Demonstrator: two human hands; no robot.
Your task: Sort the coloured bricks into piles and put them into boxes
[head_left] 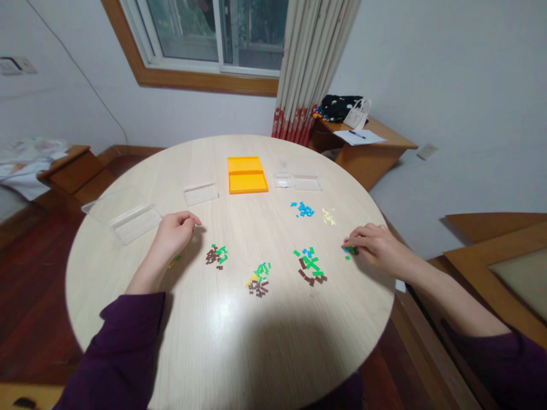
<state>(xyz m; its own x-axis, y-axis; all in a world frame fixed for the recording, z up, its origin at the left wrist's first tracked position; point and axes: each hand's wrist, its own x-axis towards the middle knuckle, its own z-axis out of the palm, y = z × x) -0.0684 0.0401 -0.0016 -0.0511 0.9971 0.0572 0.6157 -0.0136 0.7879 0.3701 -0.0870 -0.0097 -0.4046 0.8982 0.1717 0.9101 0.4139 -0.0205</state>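
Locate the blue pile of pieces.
In the head view, the blue pile lies right of centre on the table, just left of the pale yellow pile and below a clear case.

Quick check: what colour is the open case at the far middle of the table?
Orange; the case shows best in the head view.

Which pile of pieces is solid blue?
The blue pile, just left of the pale yellow pile. It alone is all blue; the others are pale yellow or mixed colours.
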